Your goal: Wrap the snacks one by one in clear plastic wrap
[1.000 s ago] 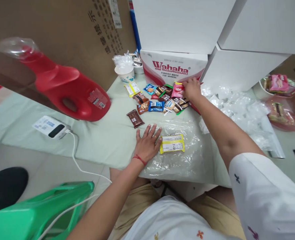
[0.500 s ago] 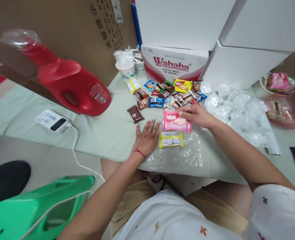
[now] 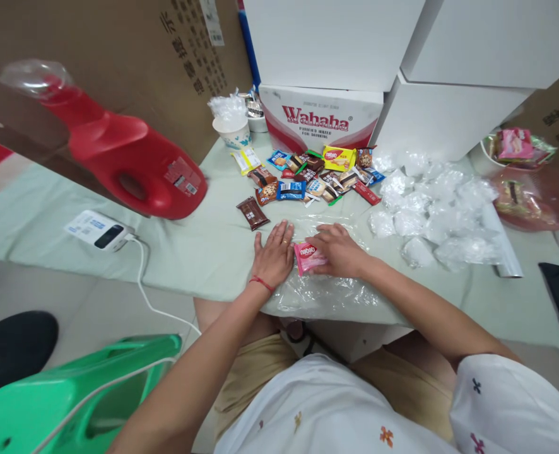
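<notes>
Close to the front edge of the pale green tablecloth (image 3: 189, 265), a pink packet (image 3: 308, 258) lies over a clear plastic sheet (image 3: 322, 296), between the two hands. It is a small, glossy, rectangular pouch, a deep reddish pink around the white "nabati" lettering and paler toward its lower part, with its left end in plain sight. The right hand (image 3: 339, 251) covers the other end, fingers bent over the far side and thumb along the near side, so the grip is narrow and closed around the packet. The left hand (image 3: 272, 260) holds nothing; it is laid flat, palm down, with its thumb apart, on the sheet's left side, just beside the packet's visible end, and whether the two touch cannot be told. A red cord (image 3: 262, 284) circles that wrist. Beyond the hands, a dark brown packet (image 3: 252, 213) lies just apart from a heap of mixed snacks, among them a blue packet (image 3: 291, 190), a yellow packet (image 3: 339, 158) and a red packet (image 3: 367, 193), before the Wahaha carton (image 3: 317, 120).
</notes>
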`<state>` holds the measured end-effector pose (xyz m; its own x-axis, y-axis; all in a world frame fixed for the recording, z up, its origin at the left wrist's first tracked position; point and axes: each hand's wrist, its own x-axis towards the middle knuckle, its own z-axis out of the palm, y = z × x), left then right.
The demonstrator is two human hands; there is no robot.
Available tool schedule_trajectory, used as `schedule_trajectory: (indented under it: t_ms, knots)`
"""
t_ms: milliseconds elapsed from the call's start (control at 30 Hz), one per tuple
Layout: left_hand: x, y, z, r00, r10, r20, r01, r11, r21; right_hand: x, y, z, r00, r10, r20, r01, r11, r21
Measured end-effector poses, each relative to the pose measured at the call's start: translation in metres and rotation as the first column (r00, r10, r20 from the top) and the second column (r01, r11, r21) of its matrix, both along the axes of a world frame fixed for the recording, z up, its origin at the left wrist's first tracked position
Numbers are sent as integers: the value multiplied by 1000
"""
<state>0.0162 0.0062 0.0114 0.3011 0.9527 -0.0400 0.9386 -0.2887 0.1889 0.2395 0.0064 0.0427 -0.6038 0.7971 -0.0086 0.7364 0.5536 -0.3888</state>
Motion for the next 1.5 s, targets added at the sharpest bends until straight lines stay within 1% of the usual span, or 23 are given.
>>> schedule_trajectory:
  t_ms: [100, 200, 300, 367, 400, 500, 567, 600, 633, 667, 700, 767, 800, 833, 900, 933, 1000, 1100, 1200, 1267, 1400, 1467, 1500]
  knots:
    - [0, 0, 0, 1000, 10, 11, -10, 1000, -1, -7, -3, -6, 997, -66, 33, 66, 998, 3]
    - [-2, 0, -2, 999, 10, 42, -10, 1000, 3, -3, -4, -5, 997, -66, -34, 67, 997, 24]
    - [-9, 2, -6, 989, 17, 145, -24, 999, 49, 18, -18, 8, 962, -168, -217, 185, 981, 61]
    - [-18, 5, -7, 969, 10, 246, -37, 993, 108, 41, -38, 17, 912, -249, -326, 272, 962, 25]
    - [-23, 5, -5, 955, 1, 295, -44, 989, 140, 54, -51, 19, 898, -264, -351, 279, 960, -6]
    - [-40, -2, 7, 899, -4, 437, -119, 960, 253, 86, -93, 12, 937, -165, -308, 155, 986, -57]
    - [-49, -18, 19, 852, -11, 523, -203, 915, 349, 99, -117, -3, 964, -95, -248, 87, 995, -39]
    - [-51, -30, 24, 834, -43, 550, -219, 890, 400, 102, -127, -11, 969, -89, -230, 86, 996, -20]
    - [-52, -44, 27, 824, -102, 558, -196, 872, 449, 104, -135, -19, 969, -100, -226, 104, 995, 7]
    - [-51, -60, 27, 822, -190, 537, -121, 863, 490, 104, -141, -26, 964, -118, -238, 131, 991, 38]
    - [-50, -75, 24, 815, -310, 490, 10, 852, 523, 104, -145, -31, 956, -135, -259, 157, 985, 69]
    - [-47, -101, 10, 759, -559, 333, 337, 776, 533, 101, -152, -38, 940, -148, -308, 196, 972, 130]
    - [-46, -111, 0, 748, -612, 256, 439, 746, 500, 100, -154, -40, 934, -148, -326, 207, 966, 157]
    - [-46, -118, -10, 761, -614, 210, 468, 744, 477, 100, -155, -40, 931, -145, -336, 213, 961, 175]
    - [-49, -124, -27, 797, -569, 204, 431, 771, 468, 100, -157, -36, 925, -145, -351, 220, 957, 187]
    - [-51, -123, -32, 804, -541, 247, 384, 789, 479, 100, -157, -33, 921, -147, -362, 222, 959, 177]
    - [-56, -119, -36, 774, -506, 381, 303, 824, 479, 101, -155, -23, 903, -150, -402, 222, 965, 139]
    - [-60, -107, -28, 713, -383, 587, 202, 914, 351, 102, -142, -5, 862, -180, -474, 225, 974, 39]
    - [-57, -91, -13, 663, -124, 738, 15, 988, 153, 99, -113, 8, 814, -307, -492, 295, 950, -104]
    - [-52, -74, -4, 613, 44, 789, -106, 994, 27, 96, -86, 12, 769, -408, -491, 359, 913, -197]
    - [-42, -34, 7, 495, 266, 827, -226, 959, -173, 90, -25, 12, 674, -527, -518, 394, 849, -352]
    - [-40, -14, 7, 467, 367, 804, -306, 921, -242, 85, 0, 10, 684, -567, -459, 444, 823, -354]
    - [-40, -6, 5, 480, 415, 772, -358, 897, -260, 82, 9, 8, 710, -585, -391, 491, 810, -321]
